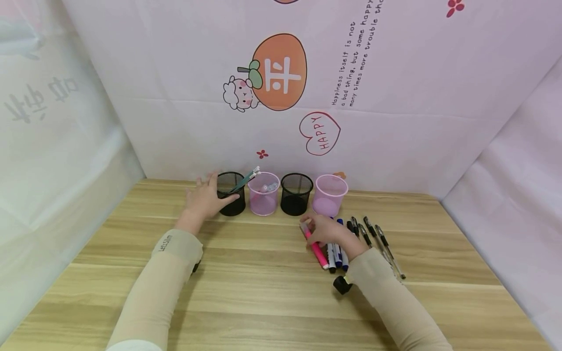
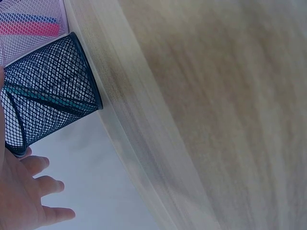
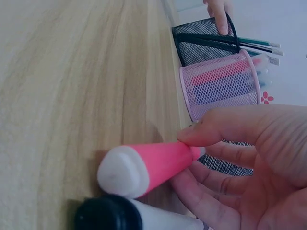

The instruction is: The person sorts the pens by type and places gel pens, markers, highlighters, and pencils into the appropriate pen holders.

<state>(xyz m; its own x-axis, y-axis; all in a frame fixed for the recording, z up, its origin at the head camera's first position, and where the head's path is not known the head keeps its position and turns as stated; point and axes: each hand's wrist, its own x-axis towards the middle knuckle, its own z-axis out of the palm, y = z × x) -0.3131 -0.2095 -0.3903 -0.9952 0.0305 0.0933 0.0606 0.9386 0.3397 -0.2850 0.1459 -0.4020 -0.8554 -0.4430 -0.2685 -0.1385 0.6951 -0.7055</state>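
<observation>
My left hand (image 1: 206, 197) straddles the left side of a black mesh pen holder (image 1: 231, 206), its thumb across the front. The other fingers are spread, extending past the holder in the left wrist view. Teal pencils (image 1: 247, 179) lean out of this holder. At the right, my right hand (image 1: 325, 229) pinches a pink highlighter (image 1: 317, 251) between thumb and fingers. The highlighter lies slanted, white end toward me, beside a white marker with a black end (image 3: 158, 215). Under and beyond this hand are blue-ended markers (image 1: 338, 256).
Right of the held holder stand a pink mesh holder (image 1: 263, 204) containing pink and blue pens, a second black holder (image 1: 295, 204) and a second pink one (image 1: 327, 204). Several black-capped pens (image 1: 381, 236) lie at the right. A printed cloth (image 1: 189, 131) hangs behind the wooden table (image 1: 254, 297).
</observation>
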